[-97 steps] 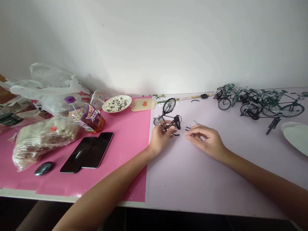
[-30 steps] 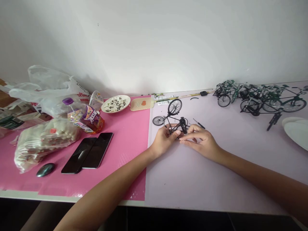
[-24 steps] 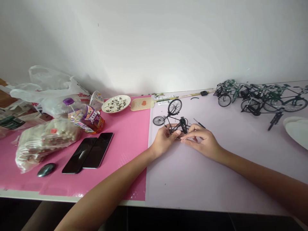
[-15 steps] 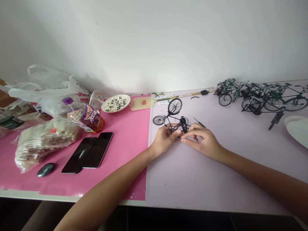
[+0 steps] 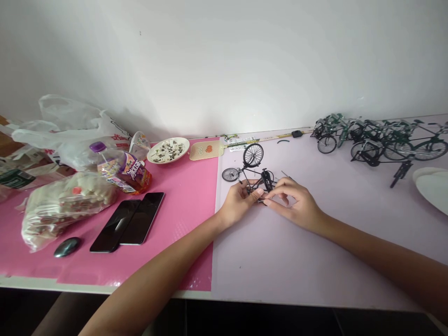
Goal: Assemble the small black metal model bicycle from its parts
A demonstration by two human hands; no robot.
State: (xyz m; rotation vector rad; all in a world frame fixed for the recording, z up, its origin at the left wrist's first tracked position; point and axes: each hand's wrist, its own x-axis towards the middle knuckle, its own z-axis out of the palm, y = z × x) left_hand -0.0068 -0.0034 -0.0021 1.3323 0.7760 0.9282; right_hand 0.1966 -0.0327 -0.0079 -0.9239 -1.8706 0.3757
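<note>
A black model bicycle [image 5: 245, 173] is in my left hand [image 5: 238, 201], its thumb and fingers closed around the lower frame. The bicycle is tilted, with one spoked wheel [image 5: 253, 155] up high and another [image 5: 230, 174] to the left. Close by on the right, my right hand [image 5: 294, 201] pinches at a thin silvery part [image 5: 261, 200] by the bicycle's near edge. Its thumb and forefinger almost meet my left thumb. What exactly the right fingertips grip is too small to make out. Behind that hand a thin rod-like tool [image 5: 285, 173] partly shows.
At the back right stand several model bicycles [image 5: 371, 135], with a black partial one [image 5: 385, 161] in front and white plates [image 5: 432, 186] beside it. A fly swatter [image 5: 207, 150] lies behind. To the left are two phones [image 5: 144, 219], a drink bottle [image 5: 122, 170] and a dish of bits [image 5: 168, 150].
Both hands stay nearly in place around the bicycle. The right fingers have shifted very slightly, and less of the tool behind them shows.
</note>
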